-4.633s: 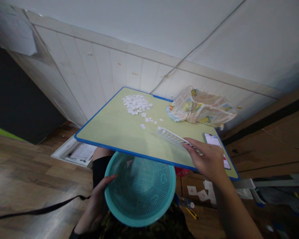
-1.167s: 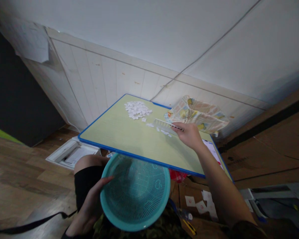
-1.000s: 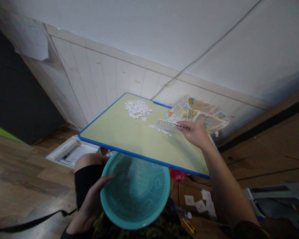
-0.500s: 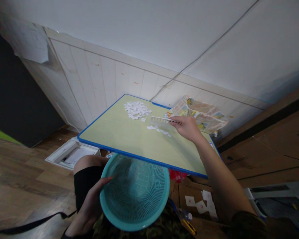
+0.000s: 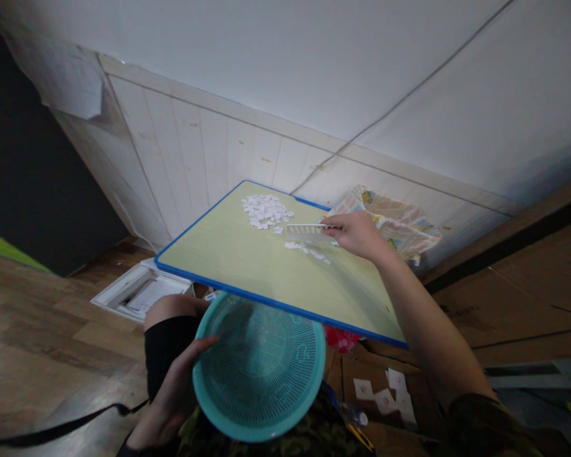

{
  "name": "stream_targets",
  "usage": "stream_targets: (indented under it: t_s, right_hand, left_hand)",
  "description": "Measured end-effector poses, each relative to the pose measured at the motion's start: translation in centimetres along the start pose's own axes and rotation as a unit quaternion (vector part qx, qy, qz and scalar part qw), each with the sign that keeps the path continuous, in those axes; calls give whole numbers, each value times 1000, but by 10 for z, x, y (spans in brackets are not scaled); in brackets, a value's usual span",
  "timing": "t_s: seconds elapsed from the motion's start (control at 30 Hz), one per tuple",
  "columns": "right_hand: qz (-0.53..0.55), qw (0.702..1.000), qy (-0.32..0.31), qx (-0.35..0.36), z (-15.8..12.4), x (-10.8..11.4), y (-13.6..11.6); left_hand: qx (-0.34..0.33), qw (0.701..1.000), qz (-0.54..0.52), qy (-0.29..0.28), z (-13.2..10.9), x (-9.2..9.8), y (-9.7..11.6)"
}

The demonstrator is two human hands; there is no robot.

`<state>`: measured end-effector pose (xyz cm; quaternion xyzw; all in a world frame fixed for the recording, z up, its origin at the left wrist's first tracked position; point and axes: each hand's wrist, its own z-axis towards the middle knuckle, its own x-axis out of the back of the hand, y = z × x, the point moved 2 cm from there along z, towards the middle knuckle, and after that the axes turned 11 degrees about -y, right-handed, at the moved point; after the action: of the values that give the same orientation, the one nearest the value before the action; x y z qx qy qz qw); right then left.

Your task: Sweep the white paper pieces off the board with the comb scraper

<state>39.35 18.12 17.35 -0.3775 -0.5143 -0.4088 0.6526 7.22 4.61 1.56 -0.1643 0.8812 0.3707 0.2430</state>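
Right hand (image 5: 360,235): fingers (image 5: 335,222) pinching one end of the strip (image 5: 305,233), above the desk (image 5: 238,263) by the scraps (image 5: 266,212); probably light, stiff, best held there. Left hand (image 5: 177,374): thumb over the rim of the basket (image 5: 261,426), other fingers hidden.

Turquoise round plastic basket (image 5: 266,374): radially slotted, we note.
Yellow-green rectangular tabletop (image 5: 257,263): blue edging.
Crumpled pastel cloth (image 5: 402,228): we see printed patches.

A dark green-brown camouflage fabric sleeve (image 5: 478,422) ends on the right arm (image 5: 423,317), lower right; similar mottled cloth (image 5: 209,438) shows at bottom centre. Plain black straight-hemmed fabric (image 5: 168,346) wraps the leg (image 5: 174,308), lower left.
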Motion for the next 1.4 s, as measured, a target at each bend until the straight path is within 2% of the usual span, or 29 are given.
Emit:
stream_targets:
  t_s: [0.1,0.27,0.5,0.73,0.9,1.13,1.3,1.4]
  right_hand:
    - [17,1000,4,20,3,-1,-3]
    - [49,998,33,16,-4,2,-3]
    - [33,999,-23,18,-30,10,6]
    - [75,997,25,1,-30,4,14]
    - [72,997,-11,14,-28,-1,16]
    - [86,994,-60,-5,-43,20,32]
    - [89,994,-51,-26,-44,23,36]
    - [107,991,-67,-32,-44,23,36]
  left_hand:
    - [5,1000,2,2,0,0,0]
    - [-15,1000,1,-5,2,4,-3]
    - [-15,1000,7,-6,3,9,-4]
    - [-6,1000,13,-11,4,7,-4]
    - [-6,1000,22,-15,4,6,-4]
    - [-16,1000,17,-7,5,4,-4]
    - [-1,1000,3,-17,6,7,-6]
    - [-2,1000,0,-17,4,6,-5]
